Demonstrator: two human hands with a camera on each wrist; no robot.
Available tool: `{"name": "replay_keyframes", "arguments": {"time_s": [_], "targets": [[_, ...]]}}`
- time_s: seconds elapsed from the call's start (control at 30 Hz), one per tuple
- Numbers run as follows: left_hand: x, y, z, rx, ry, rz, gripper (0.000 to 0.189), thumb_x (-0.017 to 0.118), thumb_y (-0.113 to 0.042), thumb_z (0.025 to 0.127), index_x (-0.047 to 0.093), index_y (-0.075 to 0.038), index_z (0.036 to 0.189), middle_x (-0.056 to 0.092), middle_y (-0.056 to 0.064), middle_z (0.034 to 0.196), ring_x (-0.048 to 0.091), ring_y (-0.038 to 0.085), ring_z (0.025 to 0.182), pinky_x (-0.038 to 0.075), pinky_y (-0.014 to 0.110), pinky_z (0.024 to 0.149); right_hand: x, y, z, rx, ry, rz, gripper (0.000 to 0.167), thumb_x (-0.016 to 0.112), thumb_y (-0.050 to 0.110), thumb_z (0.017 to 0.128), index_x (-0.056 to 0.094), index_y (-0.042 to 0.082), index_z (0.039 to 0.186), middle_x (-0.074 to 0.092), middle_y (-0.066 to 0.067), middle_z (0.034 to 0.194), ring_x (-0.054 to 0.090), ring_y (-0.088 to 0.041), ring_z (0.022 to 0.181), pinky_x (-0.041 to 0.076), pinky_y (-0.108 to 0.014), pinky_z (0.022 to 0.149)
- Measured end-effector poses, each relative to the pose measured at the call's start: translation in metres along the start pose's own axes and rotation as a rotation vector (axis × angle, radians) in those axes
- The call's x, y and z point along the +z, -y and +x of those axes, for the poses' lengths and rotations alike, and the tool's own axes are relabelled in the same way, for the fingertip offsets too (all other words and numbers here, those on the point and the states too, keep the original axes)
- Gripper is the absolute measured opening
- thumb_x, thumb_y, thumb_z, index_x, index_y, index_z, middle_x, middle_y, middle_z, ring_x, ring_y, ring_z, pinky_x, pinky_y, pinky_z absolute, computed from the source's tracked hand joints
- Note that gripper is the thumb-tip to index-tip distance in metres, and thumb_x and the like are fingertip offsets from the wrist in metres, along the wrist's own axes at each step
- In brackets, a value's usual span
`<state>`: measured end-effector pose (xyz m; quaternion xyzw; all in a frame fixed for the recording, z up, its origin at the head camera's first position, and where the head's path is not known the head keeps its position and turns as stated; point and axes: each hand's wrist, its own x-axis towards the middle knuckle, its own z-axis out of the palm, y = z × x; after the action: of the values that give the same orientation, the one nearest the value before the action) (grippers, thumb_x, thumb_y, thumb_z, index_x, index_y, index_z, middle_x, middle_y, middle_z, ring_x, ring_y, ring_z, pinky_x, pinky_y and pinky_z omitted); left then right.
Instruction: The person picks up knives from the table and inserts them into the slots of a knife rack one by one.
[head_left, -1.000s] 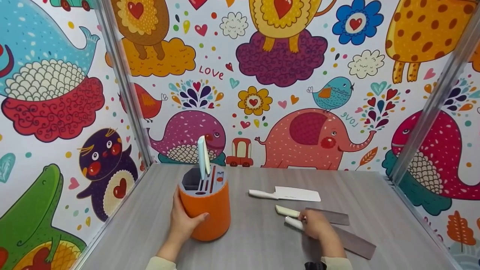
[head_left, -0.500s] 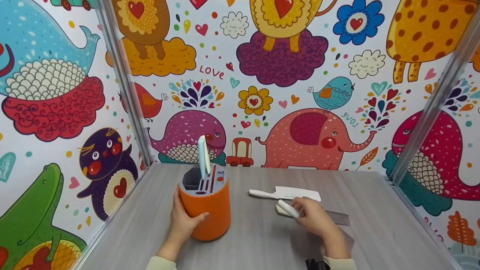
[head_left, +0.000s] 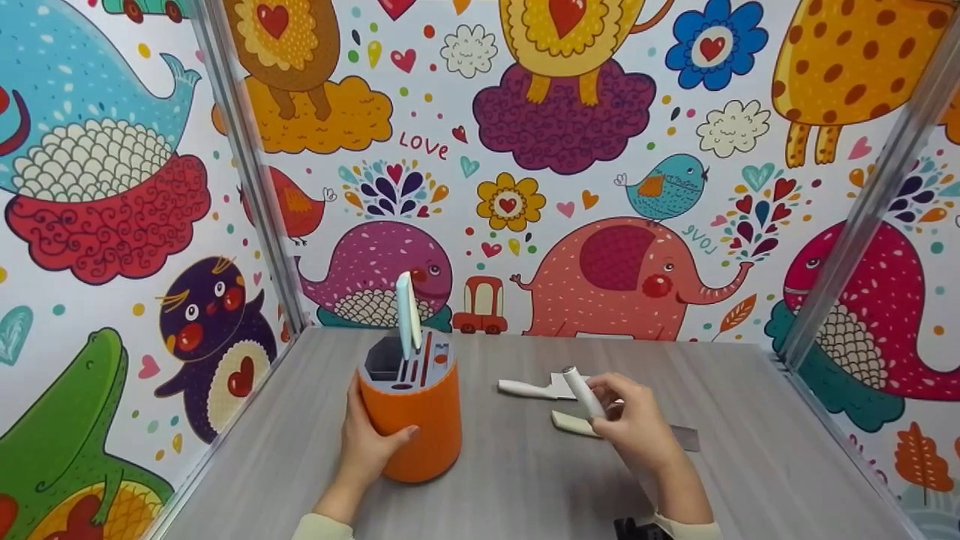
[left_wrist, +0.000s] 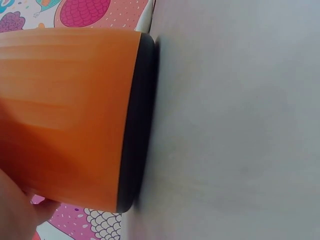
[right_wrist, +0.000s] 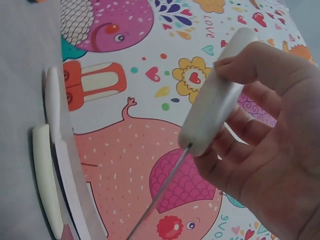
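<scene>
An orange knife block [head_left: 424,435] with a grey slotted top stands upright at the table's left. My left hand [head_left: 367,446] grips its side, thumb across the front; the left wrist view shows its dark base [left_wrist: 136,125] on the table. Two handles, one light blue [head_left: 403,315] and one cream, rise from its slots. My right hand [head_left: 641,424] holds a kitchen knife by its white handle [right_wrist: 215,105], raised above the table. The handle tilts upward and the thin blade [right_wrist: 160,192] points down, mostly hidden by the hand in the head view.
On the table [head_left: 510,480] lie a white cleaver [head_left: 525,388] and, nearer, a cream-handled knife [head_left: 574,424] with a grey blade, both partly behind my right hand. Printed wall panels with metal posts [head_left: 247,157] enclose the table at the back and sides.
My right hand has lifted the white-handled knife off the table and tilted its handle upward, moving slightly away from me. The left hand and the knife block have stayed put.
</scene>
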<state>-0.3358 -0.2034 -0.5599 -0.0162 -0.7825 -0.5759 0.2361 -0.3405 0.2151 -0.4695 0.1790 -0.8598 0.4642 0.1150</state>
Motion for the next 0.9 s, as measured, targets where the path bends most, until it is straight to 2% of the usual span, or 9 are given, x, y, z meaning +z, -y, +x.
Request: {"name": "replay_keyframes", "arguments": {"time_s": [0.3,0.5,0.77,0.9], "targets": [[-0.001,0.000,-0.004,-0.029,0.018,-0.005,0.130,0.097,-0.034,0.076,0.008,-0.022,0.170,0.035,0.012,0.169,0.044,0.034,0.147,0.031,0.063,0.128,-0.002,0.007,-0.007,-0.060,-0.148,0.179,0.040,0.079,-0.014,0.080,0.073,0.010,0.111,0.070,-0.006,0.097,0.066,-0.016,0.087,0.060,-0.024,0.073],[0.000,0.000,-0.003,-0.015,0.013,-0.011,0.130,0.097,-0.032,0.075,0.010,-0.020,0.170,0.037,0.012,0.168,0.046,0.034,0.145,0.033,0.063,0.128,0.001,0.011,-0.005,-0.122,-0.206,0.280,0.039,0.075,-0.017,0.080,0.072,0.003,0.113,0.070,-0.007,0.098,0.068,-0.016,0.085,0.062,-0.024,0.073],[0.000,-0.003,-0.004,0.003,-0.003,0.016,0.129,0.095,-0.035,0.078,0.005,-0.023,0.170,0.031,0.014,0.171,0.041,0.036,0.149,0.029,0.065,0.128,0.012,0.020,-0.002,-0.153,-0.206,0.366,0.039,0.077,-0.018,0.081,0.069,-0.004,0.117,0.070,-0.004,0.098,0.069,-0.012,0.084,0.062,-0.023,0.072],[-0.002,-0.010,-0.004,0.071,-0.038,0.052,0.128,0.094,-0.033,0.078,0.006,-0.017,0.170,0.027,0.018,0.173,0.038,0.039,0.152,0.028,0.066,0.128,0.018,0.026,-0.001,-0.172,-0.186,0.382,0.038,0.077,-0.016,0.082,0.069,-0.002,0.116,0.072,-0.005,0.099,0.070,-0.016,0.086,0.063,-0.024,0.074]]}}
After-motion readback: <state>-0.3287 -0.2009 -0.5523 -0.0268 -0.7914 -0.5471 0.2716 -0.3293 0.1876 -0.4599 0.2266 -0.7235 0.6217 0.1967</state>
